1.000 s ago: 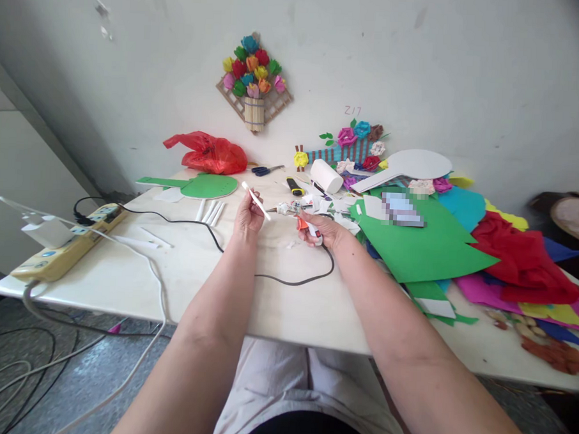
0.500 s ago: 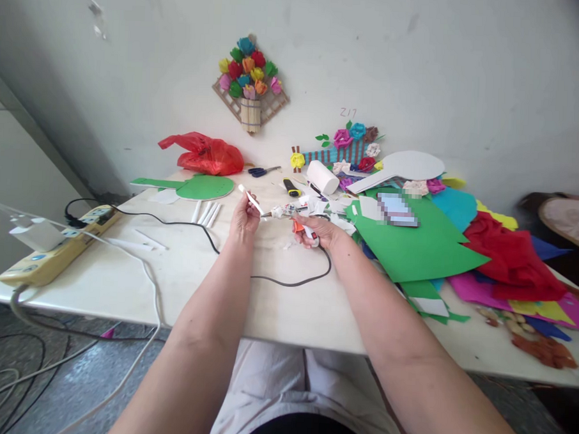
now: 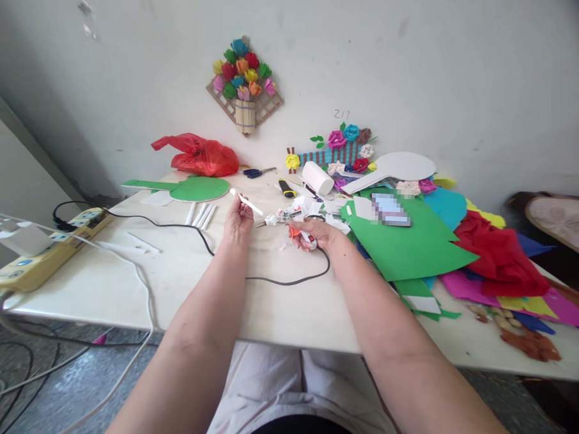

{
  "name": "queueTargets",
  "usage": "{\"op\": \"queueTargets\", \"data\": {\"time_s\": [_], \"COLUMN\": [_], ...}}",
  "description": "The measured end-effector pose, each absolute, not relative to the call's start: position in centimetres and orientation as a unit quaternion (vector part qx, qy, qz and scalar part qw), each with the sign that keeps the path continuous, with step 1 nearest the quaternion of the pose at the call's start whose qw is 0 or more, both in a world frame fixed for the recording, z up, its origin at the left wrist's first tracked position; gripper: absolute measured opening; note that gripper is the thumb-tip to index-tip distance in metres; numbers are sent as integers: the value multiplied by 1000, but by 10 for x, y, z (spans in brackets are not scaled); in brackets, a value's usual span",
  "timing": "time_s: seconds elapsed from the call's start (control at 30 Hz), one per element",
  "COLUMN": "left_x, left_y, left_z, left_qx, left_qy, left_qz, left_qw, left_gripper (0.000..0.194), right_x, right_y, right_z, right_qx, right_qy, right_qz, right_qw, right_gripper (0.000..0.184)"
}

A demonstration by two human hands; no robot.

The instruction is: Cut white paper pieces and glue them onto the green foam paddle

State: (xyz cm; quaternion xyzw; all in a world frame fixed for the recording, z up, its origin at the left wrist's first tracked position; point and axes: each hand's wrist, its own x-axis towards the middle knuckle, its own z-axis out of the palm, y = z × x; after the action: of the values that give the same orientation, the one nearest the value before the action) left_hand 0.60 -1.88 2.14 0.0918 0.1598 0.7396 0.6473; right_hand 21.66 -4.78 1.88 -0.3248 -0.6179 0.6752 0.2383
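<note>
Pinched in the fingers of my left hand (image 3: 241,216) is a thin white paper stick (image 3: 250,205), tilted down to the right. My right hand (image 3: 312,234) is wrapped round a hot glue gun (image 3: 310,238) with an orange trigger (image 3: 295,232) and a black cord (image 3: 286,283). The gun's metal nozzle (image 3: 260,225) points left, just below the stick's lower right end, with a small gap between them. White, messy material covers part of the gun's front. Several similar white sticks (image 3: 203,215) lie to the left of my left hand.
A green paddle-shaped cutout (image 3: 199,189), red plastic bag (image 3: 206,156), scissors (image 3: 259,173) and yellow-black cutter (image 3: 286,189) lie behind. Green sheets (image 3: 413,245), a phone (image 3: 390,209) and colored scraps fill the right. A power strip (image 3: 43,251) with trailing cables stands left.
The glue gun's nozzle has come away from the white stick's end and sits slightly lower. The whole view has shifted a little; both hands keep their holds.
</note>
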Motion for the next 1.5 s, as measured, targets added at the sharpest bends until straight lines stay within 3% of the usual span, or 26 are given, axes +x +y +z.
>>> {"op": "queueTargets", "data": {"time_s": [0.5, 1.5], "left_x": [9, 7], "left_y": [-10, -8], "left_z": [11, 10], "left_qx": [180, 189], "left_qy": [129, 86], "left_qz": [704, 722], "left_qw": [675, 660], "left_gripper": [20, 17], "right_x": [226, 219], "right_y": [-45, -47], "right_z": [20, 18], "right_qx": [-258, -300], "right_qy": [-581, -579], "right_qz": [692, 702], "right_qw": [342, 286], "right_gripper": [39, 39]}}
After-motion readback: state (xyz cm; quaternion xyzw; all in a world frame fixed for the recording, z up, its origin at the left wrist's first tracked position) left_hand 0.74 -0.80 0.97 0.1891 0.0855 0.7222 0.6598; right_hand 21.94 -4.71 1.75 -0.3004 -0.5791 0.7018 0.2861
